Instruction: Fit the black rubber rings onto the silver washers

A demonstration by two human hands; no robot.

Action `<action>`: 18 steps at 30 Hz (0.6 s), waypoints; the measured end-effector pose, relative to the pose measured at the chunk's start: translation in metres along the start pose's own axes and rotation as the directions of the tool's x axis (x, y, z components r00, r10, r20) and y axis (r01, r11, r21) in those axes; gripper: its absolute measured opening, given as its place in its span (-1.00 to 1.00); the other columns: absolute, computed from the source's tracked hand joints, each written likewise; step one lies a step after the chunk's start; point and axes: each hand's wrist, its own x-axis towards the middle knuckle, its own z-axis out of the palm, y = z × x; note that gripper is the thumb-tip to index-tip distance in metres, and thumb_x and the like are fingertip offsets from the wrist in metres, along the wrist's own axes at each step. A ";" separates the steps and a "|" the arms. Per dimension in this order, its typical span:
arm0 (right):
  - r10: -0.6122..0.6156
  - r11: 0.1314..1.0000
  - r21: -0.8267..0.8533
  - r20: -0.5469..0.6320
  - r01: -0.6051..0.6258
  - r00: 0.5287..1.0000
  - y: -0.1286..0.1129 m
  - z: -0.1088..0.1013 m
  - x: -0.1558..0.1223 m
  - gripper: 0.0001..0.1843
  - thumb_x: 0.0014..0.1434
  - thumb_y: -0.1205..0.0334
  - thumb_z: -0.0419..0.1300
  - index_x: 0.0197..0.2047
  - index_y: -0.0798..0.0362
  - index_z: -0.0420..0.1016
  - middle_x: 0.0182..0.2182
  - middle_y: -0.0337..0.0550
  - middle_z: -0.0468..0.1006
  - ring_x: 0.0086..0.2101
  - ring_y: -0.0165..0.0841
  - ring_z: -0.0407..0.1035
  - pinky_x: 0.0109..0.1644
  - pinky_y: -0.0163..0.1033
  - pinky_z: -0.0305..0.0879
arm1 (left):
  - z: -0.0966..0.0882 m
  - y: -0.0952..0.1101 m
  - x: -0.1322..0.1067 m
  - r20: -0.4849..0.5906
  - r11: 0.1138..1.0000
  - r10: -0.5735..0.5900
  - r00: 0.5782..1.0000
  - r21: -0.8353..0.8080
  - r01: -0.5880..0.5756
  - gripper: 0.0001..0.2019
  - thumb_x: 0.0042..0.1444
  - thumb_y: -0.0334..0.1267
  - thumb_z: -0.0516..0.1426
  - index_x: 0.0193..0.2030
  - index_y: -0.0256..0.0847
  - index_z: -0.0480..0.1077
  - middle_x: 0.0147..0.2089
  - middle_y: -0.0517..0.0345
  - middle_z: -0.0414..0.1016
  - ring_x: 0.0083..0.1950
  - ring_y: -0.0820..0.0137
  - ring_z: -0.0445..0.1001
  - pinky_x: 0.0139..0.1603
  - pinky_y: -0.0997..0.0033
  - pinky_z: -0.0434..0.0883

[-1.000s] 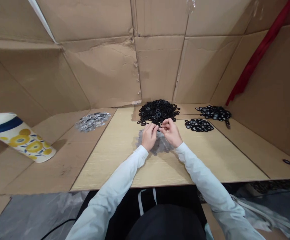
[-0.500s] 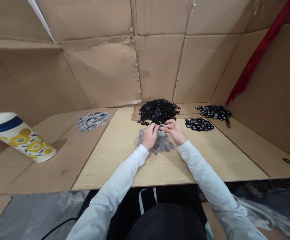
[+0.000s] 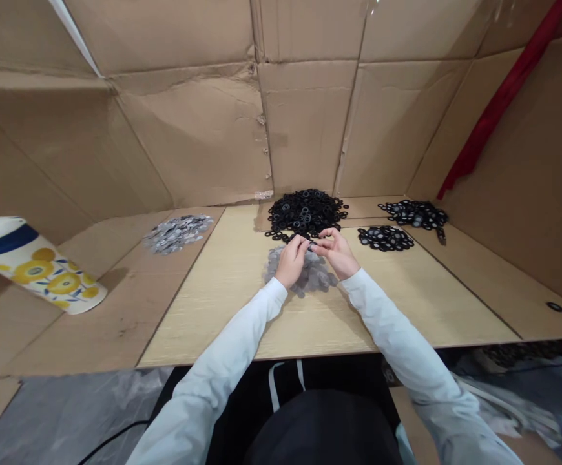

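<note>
My left hand (image 3: 291, 261) and my right hand (image 3: 338, 253) meet fingertip to fingertip over a pile of thin, translucent grey discs (image 3: 305, 282). Between them they pinch a small black ring (image 3: 312, 246), mostly hidden by the fingers. Whether a disc sits in that ring I cannot tell. Just beyond my hands rises a heap of loose black rings (image 3: 305, 212). To the right lies a flat group of black rings with pale centres (image 3: 386, 238), and behind it a second such pile (image 3: 414, 213).
A white cup with yellow flowers (image 3: 43, 268) leans at the left. Silvery discs (image 3: 179, 232) lie on the cardboard near it. One black ring (image 3: 555, 307) rests near the right edge. Cardboard walls (image 3: 203, 135) enclose the back and sides; a red strip (image 3: 504, 97) hangs at right.
My hands stay together at the same spot, with only slight finger movement around the black ring. The whole view has shifted slightly.
</note>
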 end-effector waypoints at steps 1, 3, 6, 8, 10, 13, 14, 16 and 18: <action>0.000 1.000 0.011 0.009 0.000 1.000 0.000 0.000 0.000 -0.42 -0.43 0.18 0.41 -0.37 -0.01 0.15 -0.59 -0.42 0.44 -0.54 -0.50 0.29 -0.37 -0.32 0.20 | 0.000 0.000 0.000 0.003 1.000 -0.004 1.000 -0.016 0.004 -0.79 0.21 -0.20 -0.08 -0.42 -0.20 0.18 -0.49 0.25 0.21 -0.39 0.48 0.23 -0.33 0.51 0.17; 0.002 1.000 0.029 0.019 -0.003 1.000 -0.001 0.000 -0.001 -0.42 -0.43 0.18 0.41 -0.36 -0.01 0.14 -0.58 -0.41 0.44 -0.54 -0.51 0.29 -0.37 -0.33 0.19 | -0.001 0.000 0.001 0.009 0.999 -0.001 1.000 -0.039 0.001 -0.79 0.21 -0.20 -0.08 -0.43 -0.20 0.17 -0.50 0.26 0.20 -0.40 0.49 0.22 -0.34 0.51 0.16; 0.009 1.000 0.004 0.001 -0.009 1.000 -0.001 0.000 0.000 -0.42 -0.43 0.20 0.39 -0.36 -0.01 0.13 -0.59 -0.42 0.43 -0.55 -0.51 0.27 -0.40 -0.34 0.16 | -0.002 0.000 0.000 0.008 0.999 0.033 0.999 -0.027 -0.033 -0.79 0.21 -0.21 -0.08 -0.43 -0.20 0.18 -0.48 0.24 0.22 -0.39 0.47 0.24 -0.32 0.50 0.18; 0.006 0.999 -0.040 -0.024 -0.007 1.000 -0.001 0.001 0.000 -0.43 -0.42 0.21 0.37 -0.35 -0.01 0.13 -0.60 -0.42 0.42 -0.56 -0.51 0.25 -0.42 -0.35 0.14 | -0.002 -0.001 -0.001 -0.013 0.997 0.076 0.997 0.014 -0.076 -0.80 0.21 -0.23 -0.09 -0.42 -0.20 0.18 -0.45 0.21 0.24 -0.35 0.46 0.26 -0.28 0.49 0.20; -0.013 0.996 -0.094 -0.050 0.008 0.999 0.001 0.002 0.001 -0.46 -0.39 0.22 0.34 -0.35 -0.01 0.12 -0.61 -0.43 0.40 -0.58 -0.51 0.22 -0.44 -0.35 0.12 | 0.000 -0.002 -0.003 -0.044 0.990 0.129 0.991 0.068 -0.126 -0.81 0.22 -0.24 -0.10 -0.40 -0.20 0.18 -0.41 0.17 0.26 -0.31 0.44 0.28 -0.24 0.47 0.21; -0.079 0.980 -0.190 -0.093 0.060 0.993 0.006 0.004 0.001 -0.51 -0.34 0.21 0.29 -0.34 -0.01 0.11 -0.59 -0.39 0.39 -0.58 -0.50 0.19 -0.46 -0.35 0.08 | 0.002 -0.006 -0.005 -0.077 0.970 0.201 0.977 0.154 -0.187 -0.82 0.23 -0.26 -0.12 -0.38 -0.19 0.18 -0.37 0.13 0.28 -0.28 0.42 0.30 -0.22 0.45 0.23; -0.110 0.971 -0.226 -0.108 0.083 0.988 0.007 0.005 0.001 -0.53 -0.32 0.22 0.27 -0.34 0.00 0.11 -0.57 -0.38 0.38 -0.57 -0.49 0.20 -0.47 -0.35 0.07 | 0.002 -0.007 -0.006 -0.080 0.963 0.221 0.972 0.178 -0.204 -0.81 0.23 -0.27 -0.13 -0.37 -0.19 0.19 -0.37 0.13 0.28 -0.27 0.42 0.30 -0.22 0.44 0.23; -0.170 0.945 -0.303 -0.130 0.124 0.977 0.009 0.005 0.001 -0.57 -0.28 0.23 0.25 -0.34 0.00 0.11 -0.55 -0.35 0.38 -0.55 -0.48 0.21 -0.47 -0.35 0.06 | 0.003 -0.009 -0.006 -0.073 0.949 0.252 0.965 0.215 -0.231 -0.81 0.24 -0.27 -0.13 -0.37 -0.19 0.19 -0.36 0.12 0.29 -0.26 0.41 0.31 -0.22 0.44 0.23; -0.216 0.919 -0.363 -0.134 0.155 0.967 0.010 0.005 0.000 -0.60 -0.25 0.24 0.24 -0.34 0.00 0.12 -0.53 -0.33 0.38 -0.56 -0.48 0.19 -0.47 -0.35 0.05 | 0.002 -0.010 -0.005 -0.058 0.941 0.265 0.963 0.234 -0.245 -0.81 0.24 -0.26 -0.13 -0.37 -0.19 0.20 -0.36 0.12 0.29 -0.27 0.41 0.31 -0.22 0.44 0.24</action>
